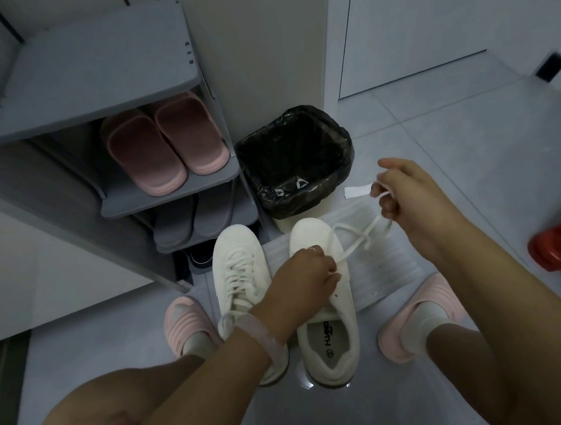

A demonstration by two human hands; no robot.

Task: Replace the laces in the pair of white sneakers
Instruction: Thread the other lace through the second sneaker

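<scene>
Rt sneaker (324, 295) sits on the floor betw. the feet, beside the laced left sneaker (241, 281). Right hand (411, 200) grips the flat woven lace (357, 236), drawn up; left hand (305, 277) pinches it at the eyelets, prob. steadying the smooth upper. Pull evenly, keep the lace untwisted.

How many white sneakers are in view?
2: the laced sneaker on the floor by the rack, and the sneaker being worked on beside it, on its right. None visibly hidden.
</scene>
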